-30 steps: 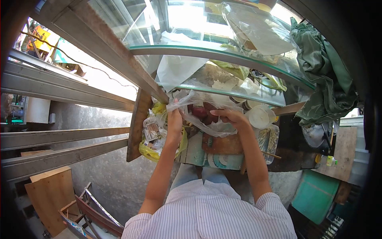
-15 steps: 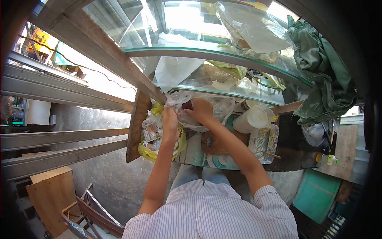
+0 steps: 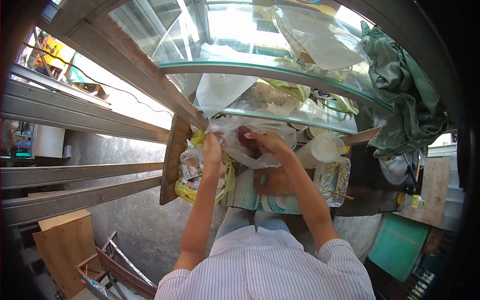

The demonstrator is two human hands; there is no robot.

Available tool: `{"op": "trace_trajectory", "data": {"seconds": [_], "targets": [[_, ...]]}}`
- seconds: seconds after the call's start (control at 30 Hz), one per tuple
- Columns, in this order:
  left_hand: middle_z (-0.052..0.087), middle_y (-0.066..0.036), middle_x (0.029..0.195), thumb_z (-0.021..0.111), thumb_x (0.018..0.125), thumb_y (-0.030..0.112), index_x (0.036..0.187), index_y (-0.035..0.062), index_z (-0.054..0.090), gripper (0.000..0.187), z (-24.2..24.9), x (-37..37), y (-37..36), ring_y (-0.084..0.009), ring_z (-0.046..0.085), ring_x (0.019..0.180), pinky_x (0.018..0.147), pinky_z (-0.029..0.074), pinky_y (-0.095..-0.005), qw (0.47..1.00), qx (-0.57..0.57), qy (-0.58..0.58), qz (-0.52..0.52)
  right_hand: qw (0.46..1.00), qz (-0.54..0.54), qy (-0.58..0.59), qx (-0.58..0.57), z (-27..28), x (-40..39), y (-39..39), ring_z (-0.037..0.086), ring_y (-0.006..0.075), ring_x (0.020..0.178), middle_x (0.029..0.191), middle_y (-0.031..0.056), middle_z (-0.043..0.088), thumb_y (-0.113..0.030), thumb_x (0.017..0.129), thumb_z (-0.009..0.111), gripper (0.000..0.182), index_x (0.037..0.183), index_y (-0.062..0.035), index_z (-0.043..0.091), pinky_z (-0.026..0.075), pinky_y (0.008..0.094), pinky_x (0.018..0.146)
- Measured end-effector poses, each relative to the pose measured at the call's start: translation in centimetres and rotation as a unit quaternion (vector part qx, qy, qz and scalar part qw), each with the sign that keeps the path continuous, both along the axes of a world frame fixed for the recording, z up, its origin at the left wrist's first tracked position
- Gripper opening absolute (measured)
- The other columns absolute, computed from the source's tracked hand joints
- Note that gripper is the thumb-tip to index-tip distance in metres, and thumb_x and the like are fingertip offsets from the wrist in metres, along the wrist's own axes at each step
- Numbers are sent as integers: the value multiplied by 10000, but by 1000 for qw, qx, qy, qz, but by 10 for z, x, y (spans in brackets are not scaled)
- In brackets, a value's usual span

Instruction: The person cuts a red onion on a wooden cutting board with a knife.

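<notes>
My left hand [image 3: 213, 144] is closed on the gathered edge of a clear plastic bag [image 3: 262, 159] and keeps it up at the left side of the counter. Between the thumb and fingers of my right hand [image 3: 270, 143] is a dark red, smooth, rounded object [image 3: 247, 138], which overlaps the bag's film; its exact kind cannot be made out. Below the bag lies a brown wooden board [image 3: 275, 182] on the green-and-white counter top. Close by my left wrist sits a yellow plastic bag [image 3: 187, 192] with small packets inside.
White plastic tubs [image 3: 320, 151] stand right of my right hand, beside a clear tray [image 3: 341, 175] of thin sticks. Glass shelves [image 3: 280, 70] overhang the counter. A green cloth [image 3: 400, 90] hangs at the right. A wooden post [image 3: 135, 60] slants down on the left.
My right hand has shifted right and opened its grasp outward, with more of the dark red object showing. The clear bag has spread wider, while my left hand stays at its edge.
</notes>
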State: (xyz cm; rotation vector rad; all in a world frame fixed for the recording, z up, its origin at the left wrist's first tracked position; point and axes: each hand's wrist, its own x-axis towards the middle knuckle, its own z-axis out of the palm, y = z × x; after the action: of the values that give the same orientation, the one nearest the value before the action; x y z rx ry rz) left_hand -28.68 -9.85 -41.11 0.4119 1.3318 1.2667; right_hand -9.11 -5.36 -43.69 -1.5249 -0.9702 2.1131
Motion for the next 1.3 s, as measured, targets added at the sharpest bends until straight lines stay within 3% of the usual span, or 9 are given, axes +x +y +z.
{"op": "trace_trajectory", "data": {"seconds": [0.3,0.37,0.47,0.63,0.73,0.83,0.9,1.13,1.3], "targets": [[504,-109,1091,629,829,371,1208,28,465,536,-3,17,-17,-209,482,906,786,402,-348,970,120,170,-124,941,-200,264,-68,19,84,-85,230,40,460,546,-101,295,-302,846,668,295,689,-184,447,184,227,442],[470,-150,1158,789,655,488,1337,22,344,939,-20,31,-25,-284,482,1005,832,407,-413,802,251,503,-200,928,-223,291,-69,20,94,-104,229,40,462,548,-101,294,-296,843,670,304,678,-184,440,183,226,444],[452,-172,1162,835,483,595,1393,33,266,1211,-15,53,-39,-331,478,1039,846,401,-446,672,184,626,-351,942,-261,210,-25,27,105,-128,238,35,470,558,-99,306,-285,834,684,299,671,-166,464,174,227,447],[511,-126,1034,756,690,413,1257,28,470,742,-69,70,-37,-305,497,1012,851,377,-465,582,224,698,-353,972,-223,53,-40,28,120,-175,252,26,470,567,-97,331,-273,817,725,292,646,-130,537,151,240,443],[548,-121,959,676,764,219,1139,48,545,432,-97,62,-12,-293,532,946,839,398,-453,622,198,675,-345,968,-242,-2,-67,1,127,-204,240,26,455,548,-99,320,-269,803,743,300,623,-119,556,146,243,436],[565,-116,847,588,814,115,1066,64,547,260,-122,54,19,-304,579,820,722,454,-410,792,202,544,-189,964,-253,-32,-81,-5,125,-220,246,28,444,534,-98,320,-270,796,752,268,664,-82,614,151,245,429],[588,-114,868,486,894,105,1027,48,538,154,-88,57,32,-317,607,797,644,485,-376,985,73,56,-145,961,-261,-37,-85,-8,124,-226,253,29,443,535,-96,328,-274,794,753,257,692,-67,640,156,246,428],[576,-174,1067,375,984,222,1149,4,475,291,-68,63,89,-371,602,964,822,532,-452,988,-42,-141,-49,955,-275,-107,-28,-8,112,-222,332,34,477,562,-73,417,-277,777,763,268,769,-27,668,220,238,442],[496,-184,1281,342,995,247,1301,13,416,392,-82,63,108,-354,503,1174,992,440,-517,957,158,-242,-30,937,-306,-146,81,-43,104,-220,425,43,566,619,-45,528,-309,743,786,382,887,37,717,324,240,488]]}}
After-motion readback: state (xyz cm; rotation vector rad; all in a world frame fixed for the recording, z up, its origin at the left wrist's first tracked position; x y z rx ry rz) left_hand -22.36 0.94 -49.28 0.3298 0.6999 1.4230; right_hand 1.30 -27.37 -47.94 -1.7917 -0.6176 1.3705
